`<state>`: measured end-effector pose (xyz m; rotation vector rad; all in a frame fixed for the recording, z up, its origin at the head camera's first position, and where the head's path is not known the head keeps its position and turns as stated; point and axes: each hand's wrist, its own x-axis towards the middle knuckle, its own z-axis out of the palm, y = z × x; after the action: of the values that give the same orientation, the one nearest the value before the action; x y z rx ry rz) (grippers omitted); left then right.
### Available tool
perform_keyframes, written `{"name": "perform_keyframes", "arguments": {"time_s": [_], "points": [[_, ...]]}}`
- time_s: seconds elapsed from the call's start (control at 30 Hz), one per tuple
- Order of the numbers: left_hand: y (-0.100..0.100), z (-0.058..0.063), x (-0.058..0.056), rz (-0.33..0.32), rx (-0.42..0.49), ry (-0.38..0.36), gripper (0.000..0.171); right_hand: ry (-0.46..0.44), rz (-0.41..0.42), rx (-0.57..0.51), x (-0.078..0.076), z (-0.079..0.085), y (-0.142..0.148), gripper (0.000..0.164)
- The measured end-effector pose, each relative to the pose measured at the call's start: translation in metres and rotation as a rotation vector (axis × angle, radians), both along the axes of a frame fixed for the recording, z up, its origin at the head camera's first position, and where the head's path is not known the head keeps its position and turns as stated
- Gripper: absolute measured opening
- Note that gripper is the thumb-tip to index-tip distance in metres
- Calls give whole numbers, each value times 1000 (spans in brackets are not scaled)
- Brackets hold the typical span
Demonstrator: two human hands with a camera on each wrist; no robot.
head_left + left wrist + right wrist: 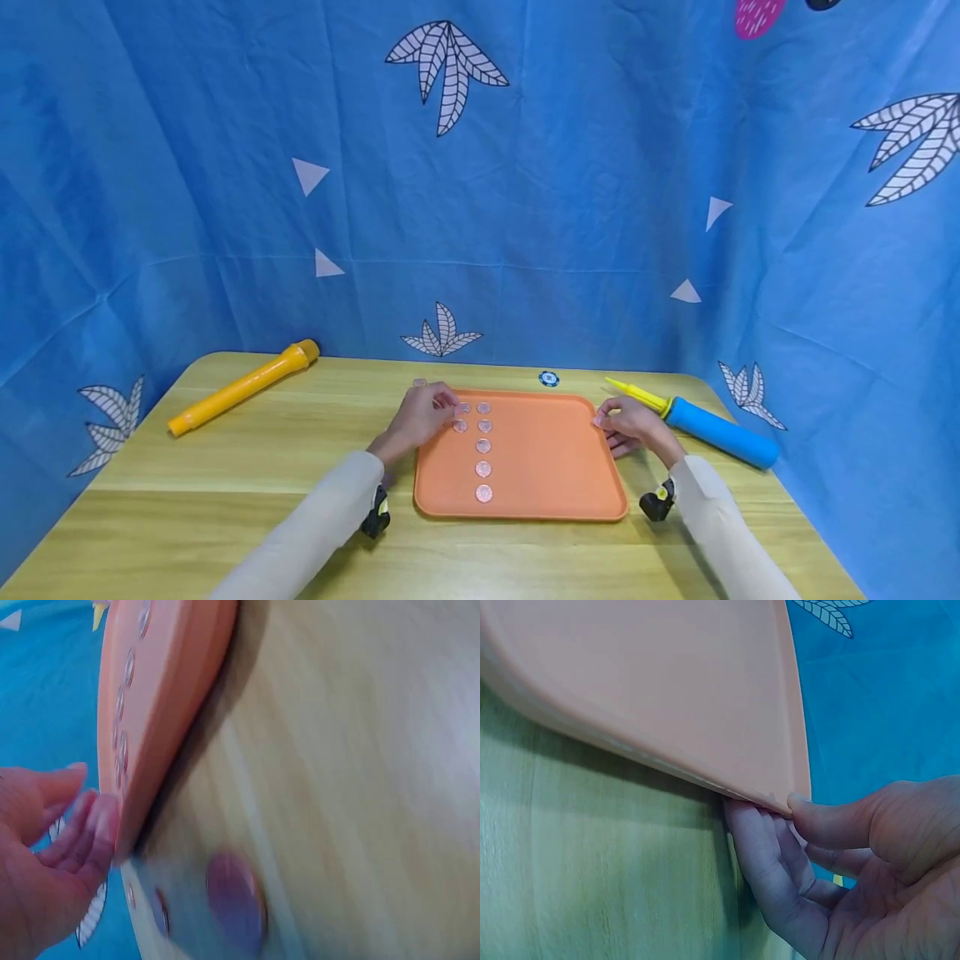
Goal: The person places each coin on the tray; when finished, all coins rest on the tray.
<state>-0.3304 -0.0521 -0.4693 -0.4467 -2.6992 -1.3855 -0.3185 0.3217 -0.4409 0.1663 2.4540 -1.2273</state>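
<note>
An orange tray (555, 467) lies on the table with several coins in it. One column of coins (483, 469) runs front to back; to its left is a shorter column with a coin (460, 426). My left hand (426, 414) is over the tray's far left corner, its fingertips beside the shorter column. In the left wrist view the thumb stands apart from the fingers, and no coin shows between them. My right hand (630, 422) pinches the tray's far right corner, thumb on top and fingers beneath the rim, as the right wrist view shows.
Loose coins (236, 900) lie on the table left of the tray, one coin (420, 382) behind my left hand. A poker chip (549, 379) lies behind the tray. An orange tube with a wider end (243, 387) lies left, a blue hand pump (720, 432) right. A blue curtain (525, 208) surrounds the table.
</note>
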Motion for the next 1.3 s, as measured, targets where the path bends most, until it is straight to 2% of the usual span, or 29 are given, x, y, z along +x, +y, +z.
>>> {"name": "perform_keyframes", "arguments": {"time_s": [0.1, 0.17, 0.23, 0.43, 0.53, 0.63, 0.7, 0.77, 0.93, 1.07, 1.3], "points": [[-12, 3, -6, 17, 44, 33, 7, 6, -1, 3, 0, -1, 1, 12], [-23, 4, -11, 14, 67, 51, 16, 6, 1, 4, 0, -1, 2, 11], [-35, 2, -17, 0, 80, 36, 27, 3, -3, 0, 0, -1, 2, 12], [-69, -4, -35, -119, 34, -50, 55, 0, -20, -2, 0, -3, -2, 13], [-77, -5, -42, -176, 9, -98, 63, 3, -25, 5, 0, -3, -2, 12], [-80, -5, -48, -203, 1, -167, 66, 2, -29, 11, -1, -2, -2, 12], [-80, -6, -51, -210, -33, -187, 67, -2, -31, 11, -1, -2, -2, 12], [-78, -7, -52, -215, -105, -188, 65, -6, -28, 9, 0, -2, -1, 13], [-74, -7, -55, -256, -250, -121, 50, -14, -31, 6, -1, 0, -1, 12], [-74, -7, -54, -235, -213, -73, 36, -13, -33, 5, -1, 0, -1, 12], [-76, -7, -50, -174, -16, -79, 25, -6, -28, 14, -1, -1, -2, 12]]}}
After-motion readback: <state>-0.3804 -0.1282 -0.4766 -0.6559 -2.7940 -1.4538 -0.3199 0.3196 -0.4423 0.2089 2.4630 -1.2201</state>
